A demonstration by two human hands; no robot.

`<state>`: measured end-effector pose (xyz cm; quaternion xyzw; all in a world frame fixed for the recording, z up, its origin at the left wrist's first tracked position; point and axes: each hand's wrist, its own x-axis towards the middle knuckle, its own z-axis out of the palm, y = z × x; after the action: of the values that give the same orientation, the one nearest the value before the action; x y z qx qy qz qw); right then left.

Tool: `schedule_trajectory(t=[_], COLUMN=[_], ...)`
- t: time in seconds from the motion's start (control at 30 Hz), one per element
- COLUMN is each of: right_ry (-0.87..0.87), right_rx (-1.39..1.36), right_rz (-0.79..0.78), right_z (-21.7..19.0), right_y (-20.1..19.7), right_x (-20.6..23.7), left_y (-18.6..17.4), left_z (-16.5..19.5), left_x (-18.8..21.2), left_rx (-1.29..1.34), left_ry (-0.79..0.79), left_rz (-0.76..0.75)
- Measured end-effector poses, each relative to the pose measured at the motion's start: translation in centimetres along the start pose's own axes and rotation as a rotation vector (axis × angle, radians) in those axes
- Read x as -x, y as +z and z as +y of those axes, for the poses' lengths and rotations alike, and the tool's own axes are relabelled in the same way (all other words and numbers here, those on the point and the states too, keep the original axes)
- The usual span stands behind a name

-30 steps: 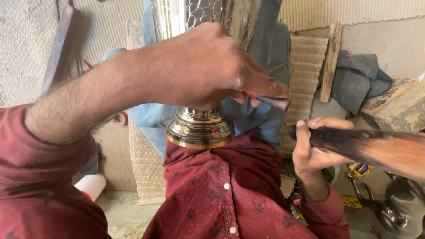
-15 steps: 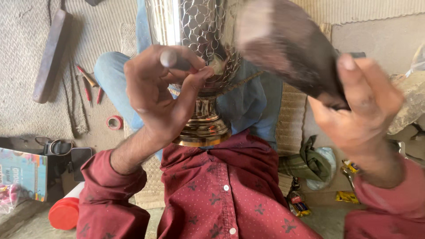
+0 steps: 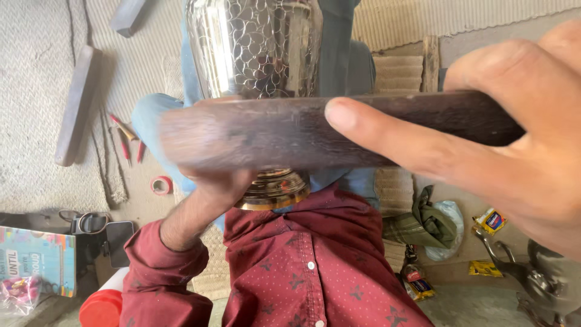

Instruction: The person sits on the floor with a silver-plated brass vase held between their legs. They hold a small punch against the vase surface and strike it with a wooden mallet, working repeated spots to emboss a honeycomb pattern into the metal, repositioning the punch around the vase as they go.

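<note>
Woven floor matting lies behind everything as the right hand (image 3: 514,151), fingers wrapped and thumb pressed along it, grips a dark wooden mallet (image 3: 315,136) lying crosswise, head left, across the embossed metal vase (image 3: 257,51). Left hand (image 3: 215,191), below the mallet, has its grip hidden. Strike squarely, I'd say, keeping the vase steady.

On the woven mat to my left lie a long dark bar (image 3: 75,103), some red-handled tools (image 3: 124,136) and a roll of red tape (image 3: 161,184). A colourful box (image 3: 36,260) sits lower left. To my right are a folded green cloth (image 3: 420,224) and yellow packets (image 3: 490,221).
</note>
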<state>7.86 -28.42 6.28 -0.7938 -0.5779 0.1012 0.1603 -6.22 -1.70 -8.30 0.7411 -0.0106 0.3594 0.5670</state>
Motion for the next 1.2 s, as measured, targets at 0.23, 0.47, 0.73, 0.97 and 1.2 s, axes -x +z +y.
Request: schedule_trajectory(t=[0.23, 0.47, 0.73, 0.97, 1.2], right_ry=[0.065, 0.262, 0.335, 0.559, 0.637], right_rx=[0.006, -0.060, -0.133, -0.250, -0.338], right_rz=[0.032, 0.255, 0.489, 0.723, 0.905], right_z=[1.0, 0.8, 1.8, -1.7, -3.0], right_y=[-0.2, 1.4, 9.2, 17.6, 23.2], right_x=[2.3, 5.6, 8.9, 8.5, 8.4], left_y=[-1.3, -1.1, 0.0, 1.2, 2.5], left_z=[0.9, 3.4, 4.5, 4.3, 4.0], left_x=[-1.7, -5.6, -10.0, -12.3, -13.8], left_rx=[-0.213, -0.324, -0.311, -0.282, -0.141], left_ry=[0.079, 0.150, 0.251, 0.382, 0.333], left_rz=[-0.147, -0.470, -0.831, -1.054, -1.318])
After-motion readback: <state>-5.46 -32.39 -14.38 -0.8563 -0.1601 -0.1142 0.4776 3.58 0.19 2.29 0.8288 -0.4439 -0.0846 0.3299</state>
